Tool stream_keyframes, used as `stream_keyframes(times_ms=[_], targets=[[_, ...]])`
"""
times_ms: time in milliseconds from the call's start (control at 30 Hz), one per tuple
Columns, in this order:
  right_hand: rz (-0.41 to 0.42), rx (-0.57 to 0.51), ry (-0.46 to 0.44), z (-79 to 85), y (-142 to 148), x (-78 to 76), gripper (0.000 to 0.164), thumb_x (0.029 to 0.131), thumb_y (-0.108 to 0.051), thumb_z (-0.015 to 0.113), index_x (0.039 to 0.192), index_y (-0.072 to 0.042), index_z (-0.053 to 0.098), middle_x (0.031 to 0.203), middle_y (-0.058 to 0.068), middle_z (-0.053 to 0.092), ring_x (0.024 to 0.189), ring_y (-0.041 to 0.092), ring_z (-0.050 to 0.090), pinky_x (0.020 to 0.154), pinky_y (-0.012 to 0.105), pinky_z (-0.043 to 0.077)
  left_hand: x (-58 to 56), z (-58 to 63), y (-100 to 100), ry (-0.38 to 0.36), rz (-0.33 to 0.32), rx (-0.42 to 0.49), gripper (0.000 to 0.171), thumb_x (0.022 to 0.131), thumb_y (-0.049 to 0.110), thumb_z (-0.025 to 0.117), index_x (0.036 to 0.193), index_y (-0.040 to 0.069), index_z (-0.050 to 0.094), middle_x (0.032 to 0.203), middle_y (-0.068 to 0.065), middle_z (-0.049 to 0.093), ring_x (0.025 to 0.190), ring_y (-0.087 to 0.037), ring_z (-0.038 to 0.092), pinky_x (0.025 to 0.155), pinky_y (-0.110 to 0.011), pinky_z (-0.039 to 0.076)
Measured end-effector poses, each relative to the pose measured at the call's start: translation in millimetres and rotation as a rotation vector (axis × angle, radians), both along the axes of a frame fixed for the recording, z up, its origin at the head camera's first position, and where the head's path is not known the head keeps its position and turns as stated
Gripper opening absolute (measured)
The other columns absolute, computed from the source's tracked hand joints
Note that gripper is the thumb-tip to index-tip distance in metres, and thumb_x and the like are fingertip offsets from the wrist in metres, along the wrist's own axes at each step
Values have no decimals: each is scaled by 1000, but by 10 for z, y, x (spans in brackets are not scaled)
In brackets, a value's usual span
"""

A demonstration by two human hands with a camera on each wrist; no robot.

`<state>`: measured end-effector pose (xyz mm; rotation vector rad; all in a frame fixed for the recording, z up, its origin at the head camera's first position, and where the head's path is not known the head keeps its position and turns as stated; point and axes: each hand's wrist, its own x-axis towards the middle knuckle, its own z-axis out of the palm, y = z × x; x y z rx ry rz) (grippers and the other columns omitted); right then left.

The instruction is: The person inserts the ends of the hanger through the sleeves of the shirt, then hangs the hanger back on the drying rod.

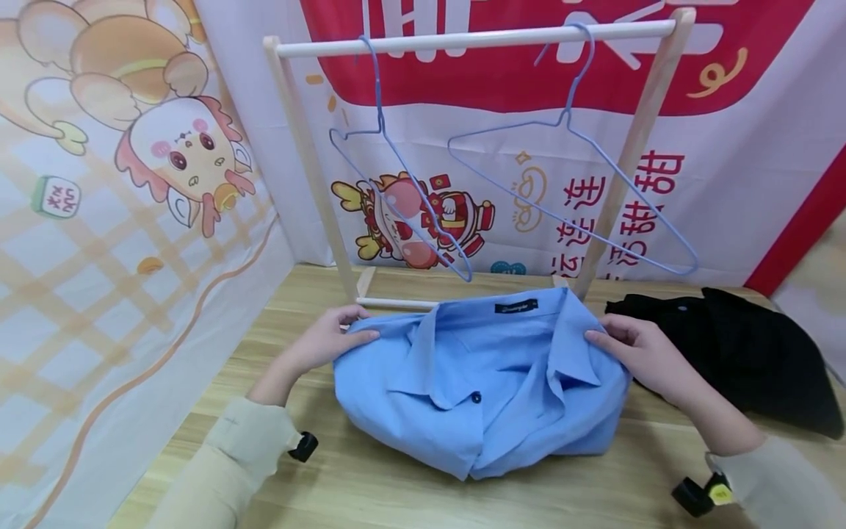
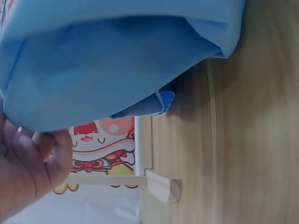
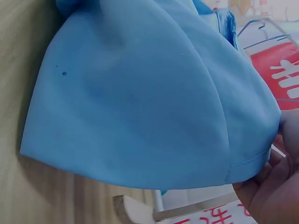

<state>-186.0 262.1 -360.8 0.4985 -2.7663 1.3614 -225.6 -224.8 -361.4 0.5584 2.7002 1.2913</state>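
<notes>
A light blue collared shirt (image 1: pixel 456 411) is held up by its two shoulders above the wooden table, its collar facing up and a dark label (image 1: pixel 516 306) inside the neck. My left hand (image 1: pixel 334 336) pinches the left shoulder between thumb and fingers. At the other shoulder my right hand (image 1: pixel 644 353) grips the cloth the same way. In the left wrist view the shirt (image 2: pixel 93 70) droops in folds beside the hand. The right wrist view has the shirt's side (image 3: pixel 140 102) hanging down, with the right hand (image 3: pixel 275 182) at its edge.
Behind the shirt stands a rack with a white rail (image 1: pixel 476 40) and wooden posts. Two blue wire hangers, a left one (image 1: pixel 381 132) and a right one (image 1: pixel 567 121), hang from the rail. A black folded garment (image 1: pixel 740 353) lies on the table (image 1: pixel 370 492) at the right.
</notes>
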Motion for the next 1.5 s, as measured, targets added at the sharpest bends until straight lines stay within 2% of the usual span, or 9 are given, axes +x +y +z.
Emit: stream_keyframes(times_ms=[200, 467, 600, 800, 1033, 1133, 1233, 1333, 1500], targets=[[42, -103, -16, 127, 0, 68, 20, 107, -15, 56, 111, 2, 64, 88, 6, 62, 76, 17, 60, 66, 25, 51, 48, 141, 11, 48, 71, 52, 17, 98, 19, 71, 107, 4, 71, 104, -10, 70, 85, -21, 60, 74, -33, 50], [48, -185, -144, 136, 52, 69, 23, 108, -19, 55, 112, 2, 62, 93, 2, 63, 80, 17, 61, 69, 26, 54, 130, 340, -45, -181, 8, 202, 23, 100, 19, 66, 111, -2, 66, 106, -10, 66, 90, -23, 63, 76, -35, 54], [54, -152, -125, 78, 28, 44, 25, 108, -19, 55, 115, 4, 64, 95, 6, 64, 81, 17, 61, 71, 26, 54, 77, 278, -82, -167, -23, 115, 24, 100, 20, 66, 112, 0, 68, 106, -11, 65, 92, -23, 61, 81, -36, 52], [66, -120, -104, -9, -56, 25, 31, 108, -19, 54, 125, 6, 64, 105, 14, 65, 88, 15, 61, 76, 25, 55, 86, 90, 21, 17, 35, -111, 21, 98, 21, 70, 111, 4, 72, 108, -11, 68, 98, -27, 61, 89, -45, 50], [26, -120, -86, 31, -99, 64, 33, 108, -20, 56, 126, 6, 63, 111, 17, 65, 88, 15, 62, 75, 25, 56, 280, 236, 365, 296, 195, -240, 25, 93, 10, 75, 118, 9, 71, 123, -14, 64, 116, -38, 58, 96, -58, 47], [14, -125, -93, 23, -114, 69, 34, 107, -21, 57, 127, 7, 62, 112, 18, 65, 89, 15, 63, 77, 25, 56, 371, 259, 508, 484, 186, -208, 22, 90, 5, 78, 112, 9, 73, 120, -10, 65, 115, -34, 62, 96, -53, 51], [16, -128, -85, 7, -129, 71, 33, 107, -21, 57, 126, 6, 62, 113, 19, 64, 90, 16, 63, 77, 25, 56, 464, 257, 628, 598, 108, -166, 18, 90, 5, 78, 107, 7, 73, 109, -6, 67, 99, -25, 66, 86, -39, 57], [18, -134, -76, -1, -141, 64, 33, 107, -21, 57, 128, 5, 61, 115, 19, 64, 91, 16, 63, 78, 25, 56, 557, 255, 739, 564, 54, -211, 16, 94, 17, 76, 109, 11, 72, 92, 2, 66, 78, -14, 62, 68, -29, 55], [10, -134, -94, 6, -158, 53, 37, 107, -20, 58, 134, 5, 56, 119, 19, 63, 95, 12, 62, 80, 22, 55, 637, 200, 876, 295, 46, -375, 50, 94, 48, 73, 130, 16, 62, 84, 7, 59, 66, -9, 52, 59, -28, 47]])
